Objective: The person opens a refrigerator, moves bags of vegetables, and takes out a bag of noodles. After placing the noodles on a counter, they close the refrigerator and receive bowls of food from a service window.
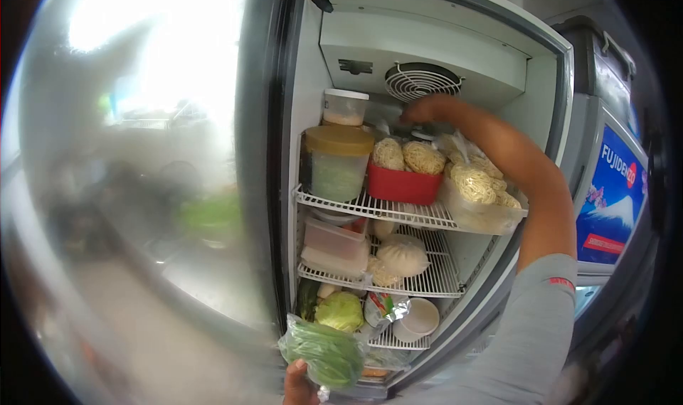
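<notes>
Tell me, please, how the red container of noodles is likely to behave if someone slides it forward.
The red container looks stiff, so it should keep its shape. The noodle bundles rise above its rim and might shift or topple. Its base could catch slightly on the bars of the wire shelf.

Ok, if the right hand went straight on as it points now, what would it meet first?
Across the picture, the right hand seems to line up with the white-lidded tub, but depth is unclear; something farther back could come first.
</notes>
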Available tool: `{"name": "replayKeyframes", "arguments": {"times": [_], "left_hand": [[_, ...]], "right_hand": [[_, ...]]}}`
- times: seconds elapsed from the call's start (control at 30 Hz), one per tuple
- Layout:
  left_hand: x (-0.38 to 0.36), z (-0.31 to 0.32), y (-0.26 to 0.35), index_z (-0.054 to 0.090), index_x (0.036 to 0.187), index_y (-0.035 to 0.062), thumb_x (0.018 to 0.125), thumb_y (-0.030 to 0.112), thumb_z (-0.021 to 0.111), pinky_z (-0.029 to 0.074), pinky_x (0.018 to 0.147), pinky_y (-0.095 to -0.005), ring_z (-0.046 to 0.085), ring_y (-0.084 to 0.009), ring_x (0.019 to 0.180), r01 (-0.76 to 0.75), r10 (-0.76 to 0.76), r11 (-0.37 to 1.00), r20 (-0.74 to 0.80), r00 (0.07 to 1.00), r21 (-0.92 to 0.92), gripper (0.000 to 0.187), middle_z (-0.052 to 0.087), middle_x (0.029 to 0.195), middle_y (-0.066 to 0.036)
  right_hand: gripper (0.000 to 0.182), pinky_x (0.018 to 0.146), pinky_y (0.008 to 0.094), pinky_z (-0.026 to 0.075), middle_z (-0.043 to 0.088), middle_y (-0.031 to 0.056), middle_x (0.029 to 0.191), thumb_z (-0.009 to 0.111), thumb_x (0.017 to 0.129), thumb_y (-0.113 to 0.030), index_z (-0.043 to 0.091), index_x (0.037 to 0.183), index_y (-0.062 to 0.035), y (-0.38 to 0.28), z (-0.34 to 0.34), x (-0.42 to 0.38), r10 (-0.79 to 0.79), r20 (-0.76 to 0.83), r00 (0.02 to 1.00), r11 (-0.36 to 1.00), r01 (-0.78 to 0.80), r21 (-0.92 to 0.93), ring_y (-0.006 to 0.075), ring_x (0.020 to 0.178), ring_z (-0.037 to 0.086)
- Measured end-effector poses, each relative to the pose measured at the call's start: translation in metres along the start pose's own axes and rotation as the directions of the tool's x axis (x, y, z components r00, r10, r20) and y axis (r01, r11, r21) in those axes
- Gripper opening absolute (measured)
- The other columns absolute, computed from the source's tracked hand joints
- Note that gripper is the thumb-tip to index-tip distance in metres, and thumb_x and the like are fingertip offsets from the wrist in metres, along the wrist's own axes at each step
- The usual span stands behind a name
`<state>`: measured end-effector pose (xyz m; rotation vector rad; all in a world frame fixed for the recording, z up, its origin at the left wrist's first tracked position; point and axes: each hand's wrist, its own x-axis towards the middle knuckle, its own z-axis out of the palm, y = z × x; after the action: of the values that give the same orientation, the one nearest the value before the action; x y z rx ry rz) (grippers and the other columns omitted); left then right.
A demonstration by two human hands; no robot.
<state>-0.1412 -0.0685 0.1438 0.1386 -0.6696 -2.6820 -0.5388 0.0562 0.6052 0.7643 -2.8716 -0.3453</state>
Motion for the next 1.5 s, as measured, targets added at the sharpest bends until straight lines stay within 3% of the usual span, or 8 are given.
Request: {"name": "replayKeyframes", "arguments": {"times": [0.27,0.33,0.5,0.77,0.83,0.9,1.1,1.5], "left_hand": [[0.017,0.028,0.012,0.05,0.133,0.0022,0.084,0.042,0.064,0.054,0.094,-0.0461,0.064,-0.0294,0.11,-0.037,0.041,0.999,0.086,0.995,-0.039,0.065,0.062,0.124,-0.014],[0.019,0.041,0.016,0.047,0.138,0.0052,0.09,0.046,0.058,0.052,0.097,-0.0468,0.061,-0.0286,0.116,-0.076,0.077,0.997,0.137,0.988,-0.012,0.064,0.059,0.13,-0.013],[-0.002,0.087,0.028,0.041,0.144,0.0108,0.096,0.052,0.049,0.046,0.105,-0.0447,0.053,-0.0266,0.127,-0.051,0.047,0.999,0.205,0.978,0.013,0.064,0.052,0.139,-0.01],[-0.001,0.113,0.031,0.033,0.15,0.0122,0.091,0.069,0.051,0.039,0.112,-0.0454,0.046,-0.029,0.134,0.016,0.017,0.995,0.333,0.943,-0.097,0.083,0.046,0.146,-0.013],[0.002,0.109,0.031,0.035,0.148,0.0105,0.093,0.061,0.051,0.04,0.11,-0.0503,0.047,-0.0314,0.133,0.007,0.02,0.997,0.328,0.944,-0.082,0.076,0.047,0.144,-0.014],[0.005,0.1,0.027,0.04,0.144,0.0071,0.097,0.044,0.051,0.042,0.107,-0.06,0.05,-0.0362,0.13,0.003,0.012,0.999,0.309,0.951,-0.05,0.061,0.05,0.14,-0.017],[0.0,0.074,0.016,0.041,0.139,-0.0013,0.091,0.029,0.057,0.046,0.102,-0.061,0.056,-0.0376,0.123,0.02,-0.04,0.998,0.319,0.947,0.065,0.06,0.054,0.134,-0.019],[0.002,0.021,0.002,0.063,0.115,0.0017,0.096,0.032,0.059,0.051,0.076,-0.0297,0.065,-0.0175,0.091,0.175,-0.17,0.92,-0.044,0.984,0.351,0.036,0.067,0.102,-0.007]], "right_hand": [[0.038,0.08,0.0387,0.054,0.068,0.013,0.1,0.067,0.089,-0.044,0.072,0.1,-0.008,-0.163,0.021,-0.254,-0.617,-0.299,0.728,0.724,0.674,0.147,0.0299,0.091,0.066],[0.058,0.08,0.0403,0.055,0.064,0.0187,0.114,0.069,0.084,-0.053,0.062,0.118,-0.0065,-0.17,0.101,-0.265,-0.876,-0.366,0.316,0.362,0.93,-0.063,0.033,0.093,0.066],[0.057,0.072,0.0376,0.056,0.044,0.028,0.143,0.063,0.088,-0.029,0.042,0.138,-0.0145,-0.172,0.147,-0.282,-0.93,-0.357,0.09,0.259,0.849,-0.461,0.0398,0.105,0.064],[0.032,0.063,0.0311,0.056,0.053,0.0236,0.135,0.061,0.087,-0.022,0.056,0.117,-0.0103,-0.15,0.136,-0.299,-0.84,-0.542,0.011,0.347,0.779,-0.522,0.0366,0.102,0.065],[0.042,0.08,0.0349,0.061,0.051,0.0225,0.139,0.066,0.086,-0.021,0.057,0.126,-0.0154,-0.139,0.109,-0.297,-0.811,-0.576,0.104,0.463,0.716,-0.522,0.0355,0.106,0.065],[0.047,0.084,0.0347,0.06,0.054,0.0184,0.137,0.068,0.083,-0.015,0.057,0.129,-0.0162,-0.134,0.064,-0.289,-0.616,-0.593,0.518,0.692,0.716,-0.092,0.034,0.11,0.063],[0.054,0.087,0.0385,0.056,0.062,0.0108,0.127,0.071,0.074,-0.002,0.058,0.126,-0.0128,-0.051,0.021,-0.156,-0.501,-0.648,0.574,0.86,0.251,-0.443,0.029,0.116,0.059],[0.023,0.073,0.0434,0.06,0.073,0.0136,0.095,0.06,0.086,-0.015,0.072,0.104,-0.0095,0.009,0.043,0.022,-0.354,-0.317,0.88,0.736,0.053,-0.674,0.032,0.091,0.072]]}}
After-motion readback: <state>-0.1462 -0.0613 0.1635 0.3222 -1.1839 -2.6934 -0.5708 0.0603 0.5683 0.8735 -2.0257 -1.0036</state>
